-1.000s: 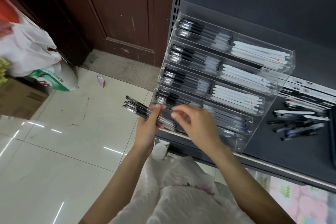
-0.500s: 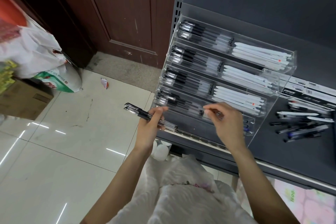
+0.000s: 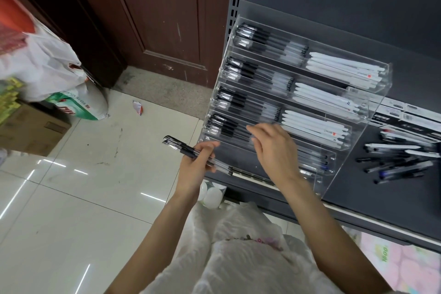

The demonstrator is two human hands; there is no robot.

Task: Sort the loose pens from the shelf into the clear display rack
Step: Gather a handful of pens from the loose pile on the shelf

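Now your left hand [image 3: 194, 167] is gripping black-capped pens [image 3: 191, 150]; your right hand [image 3: 274, 148], fingers loose, is hovering at the clear display rack [image 3: 338, 160], loose pens [image 3: 401, 162] at three o'clock.

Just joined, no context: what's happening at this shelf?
A person is stocking a clear display rack with pens. The left hand grips a bundle of black-capped pens beside the rack, while the right hand reaches over the lower tiers; whether it holds anything is unclear. More loose pens lie on the shelf to the right.

Left hand [image 3: 194, 166] is curled, thumb on top. Right hand [image 3: 274, 150] reaches forward, palm down, fingers loosely extended.
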